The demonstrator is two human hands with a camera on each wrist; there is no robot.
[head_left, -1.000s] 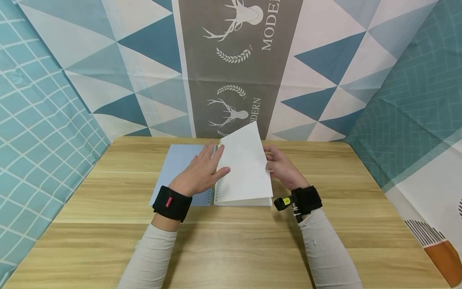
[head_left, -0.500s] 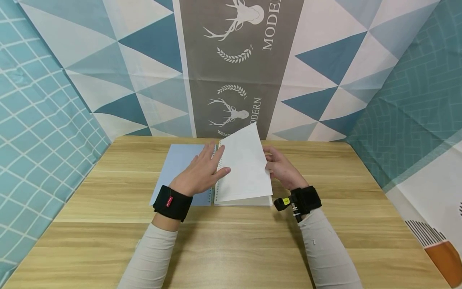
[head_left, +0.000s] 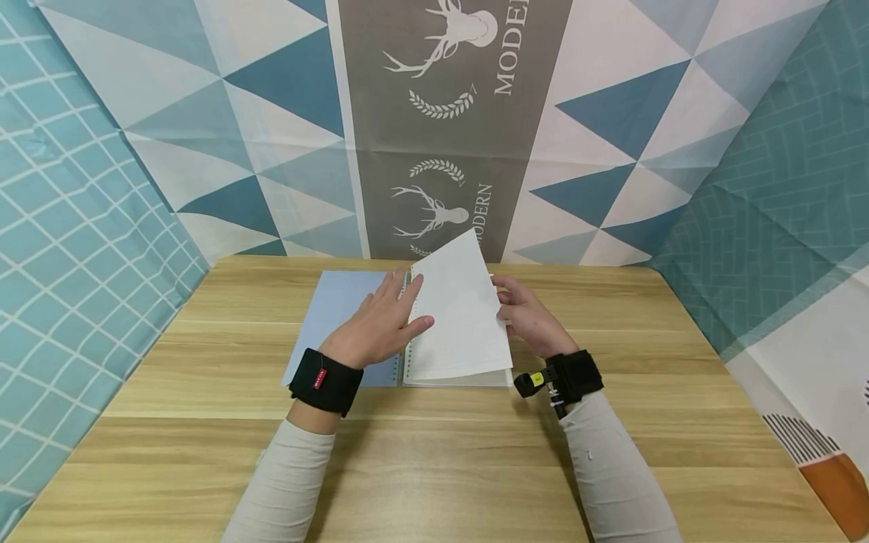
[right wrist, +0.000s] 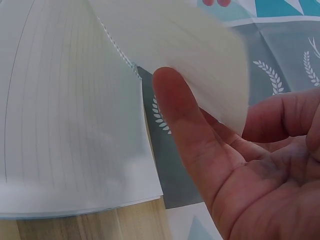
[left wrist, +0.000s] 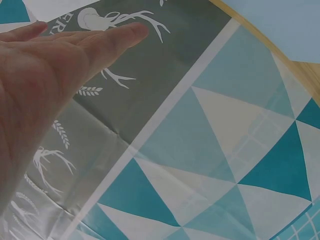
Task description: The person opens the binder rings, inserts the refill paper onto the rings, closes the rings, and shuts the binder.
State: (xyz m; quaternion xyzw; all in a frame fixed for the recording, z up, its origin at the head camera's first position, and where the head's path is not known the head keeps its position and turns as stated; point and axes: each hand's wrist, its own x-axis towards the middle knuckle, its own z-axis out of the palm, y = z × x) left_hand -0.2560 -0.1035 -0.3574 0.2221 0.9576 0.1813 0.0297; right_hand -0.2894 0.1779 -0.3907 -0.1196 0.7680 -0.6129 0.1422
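A spiral notebook lies open on the wooden table, its pale blue cover (head_left: 337, 302) folded out to the left. My right hand (head_left: 535, 318) pinches the right edge of a raised white page (head_left: 458, 313). In the right wrist view, that lifted page (right wrist: 215, 55) passes between the thumb and the fingers, above the ruled sheet (right wrist: 65, 115) lying flat. Over the blue cover and the binding, my left hand (head_left: 380, 320) is spread with straight fingers. Whether it touches the notebook, I cannot tell. The left wrist view shows part of this hand (left wrist: 55, 75), palm side, holding nothing.
The wooden table (head_left: 421, 467) extends around the notebook. A patterned cloth backdrop with deer heads and triangles (head_left: 441, 136) rises behind its back edge. Blue checked cloth (head_left: 81, 249) hangs at the left, and teal cloth (head_left: 781, 196) at the right.
The raised page's top corner has shifted slightly to the left, and my right hand has moved a little left with it. My left hand stays nearly in place.
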